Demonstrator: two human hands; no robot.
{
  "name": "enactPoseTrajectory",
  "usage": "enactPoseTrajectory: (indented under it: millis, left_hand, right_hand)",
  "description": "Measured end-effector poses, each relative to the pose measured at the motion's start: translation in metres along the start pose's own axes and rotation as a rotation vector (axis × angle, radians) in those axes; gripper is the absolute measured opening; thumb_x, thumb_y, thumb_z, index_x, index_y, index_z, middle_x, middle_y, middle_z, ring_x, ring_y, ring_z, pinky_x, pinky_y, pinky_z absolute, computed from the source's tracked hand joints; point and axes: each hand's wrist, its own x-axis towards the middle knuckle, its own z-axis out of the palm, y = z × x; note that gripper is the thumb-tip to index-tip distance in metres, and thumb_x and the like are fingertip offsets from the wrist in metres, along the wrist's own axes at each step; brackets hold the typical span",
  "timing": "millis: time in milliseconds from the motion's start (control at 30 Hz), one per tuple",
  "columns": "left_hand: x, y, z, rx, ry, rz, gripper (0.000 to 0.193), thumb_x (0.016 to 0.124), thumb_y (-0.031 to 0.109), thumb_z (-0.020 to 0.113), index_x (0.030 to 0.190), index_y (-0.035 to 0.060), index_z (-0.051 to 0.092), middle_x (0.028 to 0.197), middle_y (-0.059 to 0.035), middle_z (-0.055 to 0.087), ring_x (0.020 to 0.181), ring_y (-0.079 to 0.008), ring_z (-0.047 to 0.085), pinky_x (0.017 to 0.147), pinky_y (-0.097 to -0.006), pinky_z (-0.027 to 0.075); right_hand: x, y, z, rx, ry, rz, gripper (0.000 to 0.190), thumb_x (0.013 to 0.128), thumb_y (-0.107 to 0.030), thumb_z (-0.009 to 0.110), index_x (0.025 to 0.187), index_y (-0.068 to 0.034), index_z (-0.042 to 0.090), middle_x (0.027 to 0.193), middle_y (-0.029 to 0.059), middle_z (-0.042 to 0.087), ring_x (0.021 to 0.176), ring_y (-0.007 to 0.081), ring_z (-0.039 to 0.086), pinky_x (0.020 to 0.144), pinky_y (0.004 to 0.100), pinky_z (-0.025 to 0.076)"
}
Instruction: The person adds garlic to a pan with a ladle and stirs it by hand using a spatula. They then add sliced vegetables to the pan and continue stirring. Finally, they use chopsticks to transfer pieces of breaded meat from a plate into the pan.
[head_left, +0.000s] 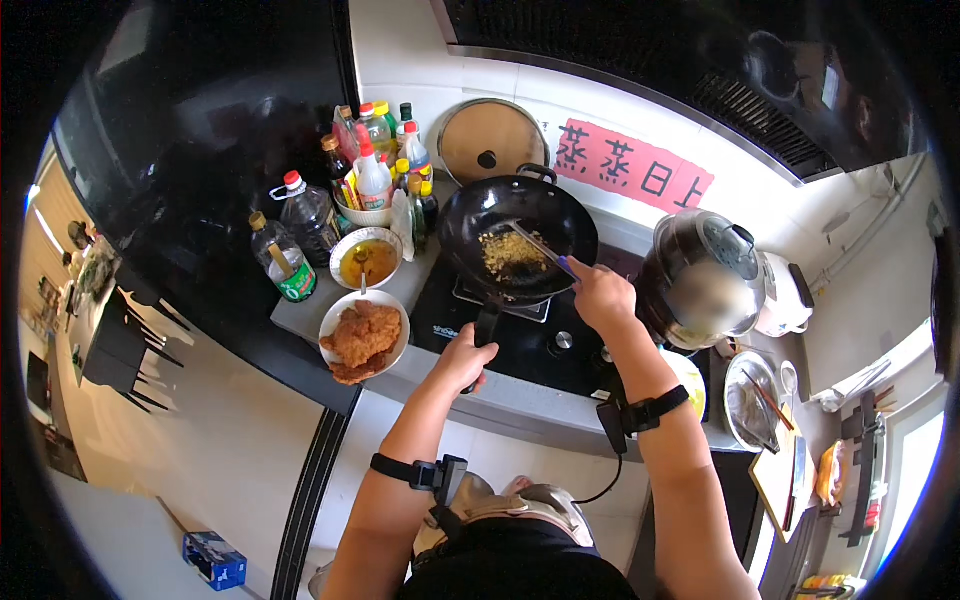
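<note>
A black wok (465, 225) sits over a burner of the black glass gas hob (431, 326). Its handle is in the grip of my left hand (463, 356). Chopped yellowish bits, perhaps garlic (504, 253), lie in the bottom of the pan. My right hand (604, 296) holds a spatula (536, 246) by its purple-blue handle, and the metal end reaches into those bits. Left of the wok are a white plate of fried, breaded pieces (365, 334) and a patterned bowl of orange-yellow liquid (369, 261) with a spoon in it.
Oil and sauce bottles (373, 180) crowd the counter's left corner. A glass lid (493, 141) leans on the wall behind the wok. Right of the hob stand a large steel pot (697, 277), a white appliance (784, 296), a metal bowl (752, 397) with chopsticks, and a cutting board (772, 480).
</note>
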Motion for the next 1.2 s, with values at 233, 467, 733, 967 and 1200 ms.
enactPoseTrajectory:
  millis: [233, 467, 733, 967, 1200]
  left_hand:
    - [-0.010, 0.008, -0.001, 0.006, 0.032, -0.034, 0.033, 0.081, 0.017, 0.055, 0.108, 0.0028, 0.041, 0.071, -0.0073, 0.053, 0.042, -0.0138, 0.049, 0.033, -0.0300, 0.040]
    - [-0.010, 0.006, -0.002, -0.032, 0.052, -0.056, 0.033, 0.081, 0.016, 0.055, 0.107, 0.0027, 0.040, 0.068, -0.0080, 0.053, 0.042, -0.0143, 0.050, 0.032, -0.0301, 0.040]
    - [-0.008, 0.010, -0.003, 0.147, 0.069, -0.034, 0.047, 0.083, 0.018, 0.054, 0.121, -0.0014, 0.034, 0.070, -0.0120, 0.055, 0.044, -0.0165, 0.053, 0.034, -0.0307, 0.041]
    - [-0.006, 0.011, -0.007, 0.156, 0.024, -0.048, 0.060, 0.083, 0.019, 0.055, 0.131, -0.0015, 0.025, 0.080, -0.0155, 0.057, 0.045, -0.0156, 0.052, 0.034, -0.0298, 0.040]
    - [-0.005, 0.003, -0.007, 0.120, 0.056, -0.034, 0.047, 0.082, 0.018, 0.054, 0.121, -0.0008, 0.034, 0.069, -0.0120, 0.054, 0.044, -0.0163, 0.052, 0.034, -0.0298, 0.041]
  right_hand:
    - [-0.033, 0.021, -0.082, -0.240, -0.151, -0.008, 0.042, 0.081, -0.020, 0.051, 0.123, -0.026, 0.050, 0.097, 0.0083, 0.063, 0.092, 0.0241, 0.061, 0.077, 0.0363, 0.049]
    - [-0.044, 0.022, -0.100, -0.295, -0.163, -0.028, 0.045, 0.076, -0.011, 0.050, 0.119, -0.023, 0.054, 0.098, 0.0102, 0.063, 0.093, 0.0245, 0.061, 0.077, 0.0369, 0.049]
    - [-0.017, 0.019, -0.041, -0.042, -0.087, 0.173, 0.042, 0.083, -0.020, 0.050, 0.125, -0.024, 0.048, 0.103, 0.0122, 0.061, 0.095, 0.0279, 0.059, 0.079, 0.0386, 0.048]
    - [-0.020, 0.020, -0.037, -0.015, -0.163, 0.149, 0.041, 0.084, -0.023, 0.049, 0.125, -0.026, 0.048, 0.103, 0.0122, 0.062, 0.096, 0.0287, 0.059, 0.080, 0.0396, 0.048]
    - [-0.054, 0.030, -0.104, -0.170, -0.139, 0.008, 0.040, 0.080, -0.022, 0.054, 0.120, -0.024, 0.054, 0.100, 0.0104, 0.063, 0.092, 0.0265, 0.061, 0.078, 0.0374, 0.049]
